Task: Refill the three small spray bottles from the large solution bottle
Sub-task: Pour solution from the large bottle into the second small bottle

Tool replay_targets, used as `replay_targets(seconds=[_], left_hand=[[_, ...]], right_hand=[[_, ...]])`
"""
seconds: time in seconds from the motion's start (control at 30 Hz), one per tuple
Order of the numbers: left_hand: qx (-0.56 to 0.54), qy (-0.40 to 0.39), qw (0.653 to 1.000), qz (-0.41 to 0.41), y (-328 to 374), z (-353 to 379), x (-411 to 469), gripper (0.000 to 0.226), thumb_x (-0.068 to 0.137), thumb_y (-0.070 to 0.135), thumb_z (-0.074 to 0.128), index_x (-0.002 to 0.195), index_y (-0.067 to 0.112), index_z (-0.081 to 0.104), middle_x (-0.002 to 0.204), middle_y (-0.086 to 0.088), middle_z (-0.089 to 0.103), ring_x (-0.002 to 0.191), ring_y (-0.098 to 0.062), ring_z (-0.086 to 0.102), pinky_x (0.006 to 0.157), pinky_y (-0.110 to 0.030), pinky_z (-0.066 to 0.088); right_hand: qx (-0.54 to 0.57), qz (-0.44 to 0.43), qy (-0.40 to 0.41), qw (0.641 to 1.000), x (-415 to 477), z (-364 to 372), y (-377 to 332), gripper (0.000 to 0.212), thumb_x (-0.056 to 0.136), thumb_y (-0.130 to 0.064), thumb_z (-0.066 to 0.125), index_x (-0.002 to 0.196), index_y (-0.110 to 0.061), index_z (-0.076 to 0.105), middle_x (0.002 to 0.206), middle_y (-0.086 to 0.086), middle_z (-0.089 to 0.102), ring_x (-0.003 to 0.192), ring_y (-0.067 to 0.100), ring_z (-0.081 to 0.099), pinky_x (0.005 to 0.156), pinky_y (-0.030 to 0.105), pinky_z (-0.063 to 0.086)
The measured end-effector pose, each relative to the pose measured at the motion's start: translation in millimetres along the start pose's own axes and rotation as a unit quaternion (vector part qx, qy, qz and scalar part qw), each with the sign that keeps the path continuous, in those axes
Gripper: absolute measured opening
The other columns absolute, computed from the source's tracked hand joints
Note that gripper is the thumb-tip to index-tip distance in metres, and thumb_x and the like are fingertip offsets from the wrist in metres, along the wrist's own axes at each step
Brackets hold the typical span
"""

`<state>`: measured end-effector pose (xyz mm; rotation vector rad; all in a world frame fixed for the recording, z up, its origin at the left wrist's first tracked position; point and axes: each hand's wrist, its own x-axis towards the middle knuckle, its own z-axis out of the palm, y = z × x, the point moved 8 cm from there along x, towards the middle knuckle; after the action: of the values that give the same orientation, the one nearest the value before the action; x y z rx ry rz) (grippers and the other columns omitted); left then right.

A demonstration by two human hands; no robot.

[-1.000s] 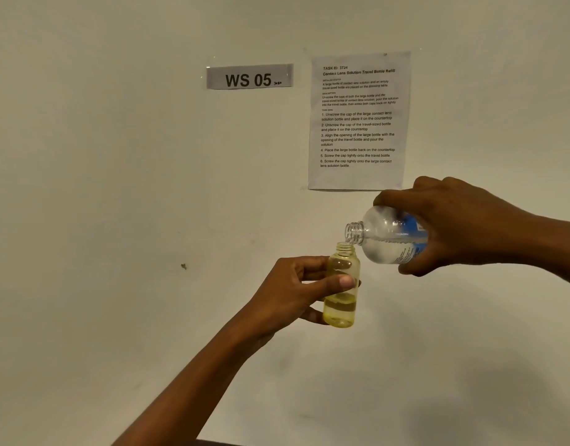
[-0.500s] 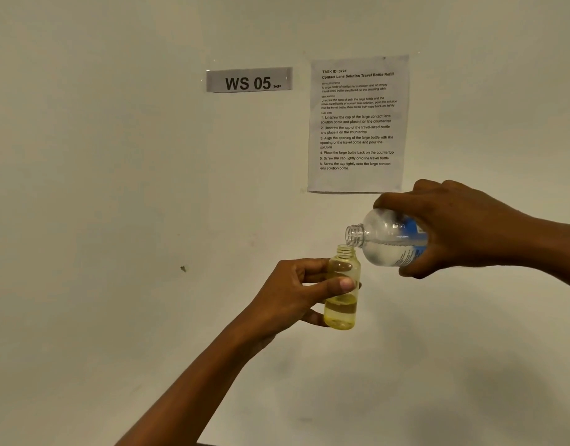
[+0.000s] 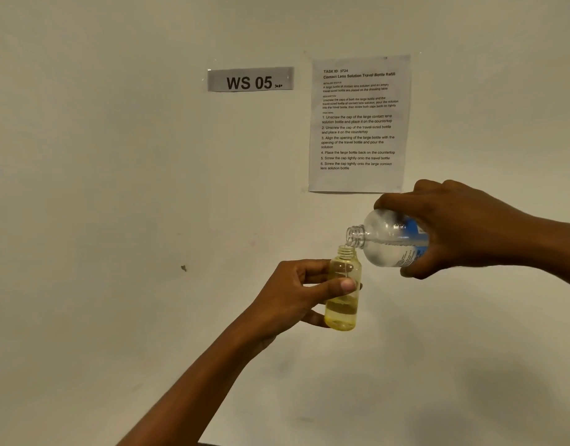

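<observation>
So that the liquid lands inside, the right hand (image 3: pixel 464 226) grips the tipped big bottle (image 3: pixel 390 241) just over the small bottle (image 3: pixel 343 288), which the left hand (image 3: pixel 293 291) holds upright.

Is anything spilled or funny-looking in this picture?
No spill shows. The left hand holds the small bottle upright, and the right hand tips the large bottle with its mouth right over the small one's opening. The only odd bit is a small dark mark on the wall.

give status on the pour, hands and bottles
Left hand grips small bottle, upright, uncapped. Right hand tips large bottle, neck just over its mouth. Nothing between them.
</observation>
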<state>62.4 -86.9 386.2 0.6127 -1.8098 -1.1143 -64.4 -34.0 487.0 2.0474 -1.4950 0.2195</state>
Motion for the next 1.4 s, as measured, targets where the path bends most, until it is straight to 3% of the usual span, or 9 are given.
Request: replay_targets(seconds=[0.8,0.93,1.4], left_hand=[[0.001,0.003,1.000,0.004,1.7,-0.3,-0.3,0.022,0.084,0.020,0.065,0.105,0.021,0.067,0.100,-0.001,0.074,0.089,-0.015,0.071,0.063,-0.026,0.058],[0.002,0.004,1.000,0.004,1.5,-0.7,-0.6,0.022,0.083,0.020,0.066,0.105,0.022,0.068,0.100,-0.001,0.074,0.089,-0.016,0.071,0.065,-0.029,0.059],[0.008,0.004,1.000,0.007,3.1,-0.3,-1.6,0.023,0.083,0.022,0.065,0.106,0.023,0.066,0.102,-0.002,0.073,0.090,-0.016,0.071,0.065,-0.028,0.059]], right_hand=[[-0.001,0.004,-0.007,1.000,1.0,0.7,2.8,0.074,0.062,-0.051,0.073,0.124,-0.038,0.034,0.097,-0.012,0.042,0.075,0.007,0.034,0.069,0.022,0.033],[-0.002,0.004,-0.007,1.000,0.8,0.0,1.7,0.074,0.062,-0.052,0.073,0.123,-0.038,0.033,0.093,-0.014,0.040,0.070,0.001,0.033,0.068,0.021,0.030],[-0.002,0.005,-0.004,1.000,-0.4,-1.6,1.7,0.074,0.061,-0.051,0.073,0.123,-0.037,0.034,0.094,-0.013,0.043,0.072,0.006,0.035,0.067,0.021,0.031]])
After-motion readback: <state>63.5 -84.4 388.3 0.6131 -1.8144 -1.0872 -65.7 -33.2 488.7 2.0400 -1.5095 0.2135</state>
